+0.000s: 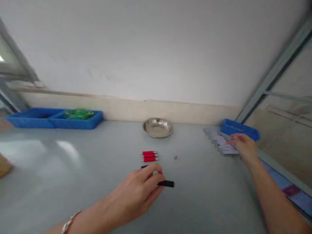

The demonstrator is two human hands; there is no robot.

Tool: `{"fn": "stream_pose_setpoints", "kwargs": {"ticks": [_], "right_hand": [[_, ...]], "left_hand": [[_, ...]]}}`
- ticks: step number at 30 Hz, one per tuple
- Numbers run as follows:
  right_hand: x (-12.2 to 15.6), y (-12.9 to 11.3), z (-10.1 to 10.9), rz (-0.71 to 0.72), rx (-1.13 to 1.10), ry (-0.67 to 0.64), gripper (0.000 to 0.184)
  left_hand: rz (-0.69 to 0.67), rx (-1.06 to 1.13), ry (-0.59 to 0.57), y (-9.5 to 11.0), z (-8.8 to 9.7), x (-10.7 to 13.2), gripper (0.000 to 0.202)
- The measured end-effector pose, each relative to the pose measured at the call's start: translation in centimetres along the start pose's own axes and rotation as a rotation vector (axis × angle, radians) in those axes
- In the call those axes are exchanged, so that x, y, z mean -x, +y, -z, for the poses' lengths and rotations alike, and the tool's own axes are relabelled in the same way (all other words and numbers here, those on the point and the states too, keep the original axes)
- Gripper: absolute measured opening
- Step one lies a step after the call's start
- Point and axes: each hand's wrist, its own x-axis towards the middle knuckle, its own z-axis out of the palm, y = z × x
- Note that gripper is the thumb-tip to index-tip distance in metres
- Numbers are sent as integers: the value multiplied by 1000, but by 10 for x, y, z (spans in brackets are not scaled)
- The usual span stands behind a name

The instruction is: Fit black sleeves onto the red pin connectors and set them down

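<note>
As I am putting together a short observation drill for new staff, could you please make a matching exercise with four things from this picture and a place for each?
Things:
1. metal dish
2. black piece
3. green pieces
4. red pieces

Places:
A. in a blue tray on the left
B. at the fingers of the left hand
C. lying close together, just beyond that hand
D. on the tabletop, near the wall

Right pairs: 1-D, 2-B, 3-A, 4-C.
</note>
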Motion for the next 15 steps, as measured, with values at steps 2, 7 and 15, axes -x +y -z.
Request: {"fn": "stream_pose_setpoints", "kwargs": {"ticks": [2,7,15], "right_hand": [[0,0,0,4,-1,5,23],[-1,2,0,10,9,12,21],[0,4,-1,18,14,-32,18]], "left_hand": [[-6,-1,5,0,1,3,17],[-24,-13,21,2,3,5,16],[-26,-4,14,2,3,3,17]]}}
